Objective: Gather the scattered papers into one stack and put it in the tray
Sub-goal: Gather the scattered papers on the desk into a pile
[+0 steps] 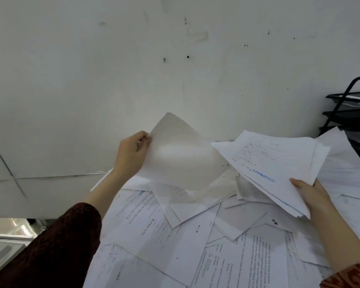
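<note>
**Papers half gathered, one sheet on its way to the bundle**

Papers (195,235) lie loose and overlapping across the whole desk surface, some printed side up, some blank side up; gathering is plainly the step in hand, and by the look of it only a minor share has been collected, since far more sheets lie below than are held.

The left hand (133,150) is raised above the pile, fingers and thumb pinched closed on the top left edge of a single sheet (181,154), which hangs curled and blank side toward the camera, clear of the desk along most of its length; its lower edge seems near or touching the pile, though I cannot tell which.

The right hand (310,196) grips the near corner of the collected bundle (274,163), thumb on top and fingers hidden beneath; the bundle is tilted, unevenly squared, its top page bearing a blue APPROVED stamp (263,177).

The next move, as I judge it, calls for carrying the single sheet across and laying it onto the bundle, then reaching down for another; the edges will want tapping square before the stack goes in.

The tray (349,113), a black tiered rack, stands at the far right against the wall, well apart from both hands.
</note>
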The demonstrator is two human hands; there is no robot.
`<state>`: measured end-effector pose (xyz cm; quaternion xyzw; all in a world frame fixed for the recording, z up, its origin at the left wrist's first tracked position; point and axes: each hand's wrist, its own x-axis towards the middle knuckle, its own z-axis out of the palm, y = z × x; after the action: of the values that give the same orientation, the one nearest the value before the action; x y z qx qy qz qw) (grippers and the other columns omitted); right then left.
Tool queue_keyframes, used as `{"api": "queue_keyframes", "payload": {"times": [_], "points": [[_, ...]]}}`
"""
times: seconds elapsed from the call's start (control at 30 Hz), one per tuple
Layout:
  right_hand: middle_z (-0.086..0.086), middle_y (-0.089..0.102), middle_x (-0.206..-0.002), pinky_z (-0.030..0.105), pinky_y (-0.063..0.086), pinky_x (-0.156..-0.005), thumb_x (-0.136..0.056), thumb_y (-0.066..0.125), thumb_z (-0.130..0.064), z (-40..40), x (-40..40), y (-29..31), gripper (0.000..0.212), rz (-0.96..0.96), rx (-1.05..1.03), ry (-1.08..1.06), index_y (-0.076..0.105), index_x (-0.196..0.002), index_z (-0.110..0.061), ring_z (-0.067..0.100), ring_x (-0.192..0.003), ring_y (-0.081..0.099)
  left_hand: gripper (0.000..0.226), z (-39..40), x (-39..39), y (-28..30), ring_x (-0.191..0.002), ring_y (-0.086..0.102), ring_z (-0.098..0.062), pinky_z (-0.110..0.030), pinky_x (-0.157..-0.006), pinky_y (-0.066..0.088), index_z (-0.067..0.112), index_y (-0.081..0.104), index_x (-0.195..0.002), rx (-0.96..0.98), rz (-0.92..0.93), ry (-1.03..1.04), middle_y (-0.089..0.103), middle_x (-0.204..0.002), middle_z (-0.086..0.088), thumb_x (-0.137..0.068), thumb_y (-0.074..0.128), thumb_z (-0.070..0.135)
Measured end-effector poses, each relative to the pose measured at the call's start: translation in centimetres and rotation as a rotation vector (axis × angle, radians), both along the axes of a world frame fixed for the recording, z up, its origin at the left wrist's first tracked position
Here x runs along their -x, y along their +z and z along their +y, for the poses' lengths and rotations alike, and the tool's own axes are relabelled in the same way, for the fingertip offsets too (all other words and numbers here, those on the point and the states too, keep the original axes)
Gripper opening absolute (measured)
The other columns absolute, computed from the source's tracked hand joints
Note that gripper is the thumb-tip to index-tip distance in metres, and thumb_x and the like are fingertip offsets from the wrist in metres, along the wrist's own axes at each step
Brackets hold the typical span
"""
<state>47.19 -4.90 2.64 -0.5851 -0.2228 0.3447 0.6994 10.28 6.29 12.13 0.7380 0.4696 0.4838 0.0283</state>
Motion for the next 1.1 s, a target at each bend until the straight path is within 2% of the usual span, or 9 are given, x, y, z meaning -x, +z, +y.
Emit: {"api": "queue_keyframes", "payload": {"times": [0.3,0.43,0.53,0.6,0.67,0.73,0.8,0.87,1.1], "points": [[0.011,0.048,-0.138,0.034,0.039,-0.092,-0.091,0.056,-0.006,-0.4,1.1,0.2,0.049,-0.048,-0.017,0.076,0.042,-0.137,-0.012,0.023,-0.104,0.049,0.013,-2.3,1.2,4.5,-0.068,0.054,-0.018,-0.022,-0.061,0.032,0.004,0.066,-0.090,-0.081,-0.103,0.226,0.061,-0.077,-0.003,-0.092,0.055,0.013],[0.008,0.053,-0.124,0.033,0.042,-0.087,-0.091,0.056,-0.007,-0.6,2.9,0.8,0.048,-0.175,-0.019,0.216,0.042,-0.137,-0.012,0.023,-0.101,0.051,0.014,-5.8,-4.5,4.0,-0.043,0.060,-0.011,-0.023,-0.045,0.051,0.008,0.053,-0.106,0.202,-0.332,-0.110,0.063,-0.076,-0.014,-0.093,0.056,0.010],[0.004,0.055,-0.115,0.026,0.044,-0.069,-0.092,0.055,-0.007,-0.6,5.0,1.1,0.040,-0.282,-0.017,0.297,0.046,-0.130,-0.014,0.017,-0.088,0.055,0.037,-6.8,-9.9,1.6,-0.048,0.066,-0.021,-0.034,-0.049,0.057,0.014,0.036,-0.126,0.422,-0.384,-0.285,0.066,-0.080,-0.025,-0.093,0.051,0.006],[0.001,0.060,-0.113,0.023,0.044,-0.063,-0.092,0.055,-0.009,-0.6,6.1,0.8,0.032,-0.338,-0.001,0.357,0.052,-0.123,-0.018,0.012,-0.084,0.060,0.049,-7.0,-13.5,-1.2,-0.059,0.069,-0.023,-0.039,-0.063,0.059,0.018,0.027,-0.137,0.505,-0.324,-0.381,0.069,-0.079,-0.017,-0.094,0.050,0.008],[-0.002,0.067,-0.106,0.022,0.050,-0.061,-0.095,0.052,-0.015,-0.7,6.8,0.7,0.021,-0.337,-0.023,0.426,0.059,-0.111,-0.025,0.011,-0.081,0.066,0.059,-7.1,-16.3,-4.3,-0.070,0.066,-0.018,-0.028,-0.068,0.054,0.019,0.017,-0.146,0.538,-0.193,-0.421,0.068,-0.079,-0.008,-0.097,0.048,0.016],[-0.007,0.063,-0.099,0.020,0.049,-0.064,-0.099,0.042,-0.028,-0.8,6.9,0.9,0.018,-0.276,-0.014,0.407,0.060,-0.103,-0.028,0.008,-0.081,0.064,0.060,-7.2,-18.0,-6.7,-0.082,0.062,-0.019,-0.014,-0.068,0.043,0.018,0.010,-0.150,0.565,-0.072,-0.440,0.069,-0.090,-0.016,-0.100,0.042,0.025],[-0.010,0.059,-0.100,0.026,0.048,-0.073,-0.099,0.035,-0.041,-0.7,6.2,0.8,0.027,-0.214,0.020,0.379,0.058,-0.108,-0.029,0.011,-0.089,0.060,0.053,-7.2,-18.5,-8.0,-0.098,0.061,-0.022,-0.018,-0.078,0.044,0.022,0.016,-0.150,0.600,-0.060,-0.522,0.067,-0.105,-0.018,-0.102,0.037,0.029],[-0.007,0.065,-0.106,0.028,0.049,-0.070,-0.097,0.047,-0.032,-0.6,5.6,0.5,0.018,-0.242,0.011,0.454,0.058,-0.110,-0.030,0.012,-0.089,0.063,0.045,-7.1,-18.1,-8.1,-0.115,0.056,-0.021,-0.027,-0.097,0.042,0.024,0.026,-0.146,0.595,-0.053,-0.582,0.064,-0.117,-0.012,-0.102,0.034,0.033],[0.005,0.061,-0.106,0.028,0.046,-0.066,-0.093,0.054,-0.006,0.2,2.4,-0.1,0.026,-0.275,0.060,0.387,0.053,-0.117,-0.016,0.017,-0.085,0.060,0.048,-1.8,-9.9,-8.3,-0.129,0.044,-0.022,-0.030,-0.104,0.032,0.018,0.039,-0.140,0.424,0.259,-0.170,0.048,-0.140,-0.005,-0.097,0.047,0.038]]}}
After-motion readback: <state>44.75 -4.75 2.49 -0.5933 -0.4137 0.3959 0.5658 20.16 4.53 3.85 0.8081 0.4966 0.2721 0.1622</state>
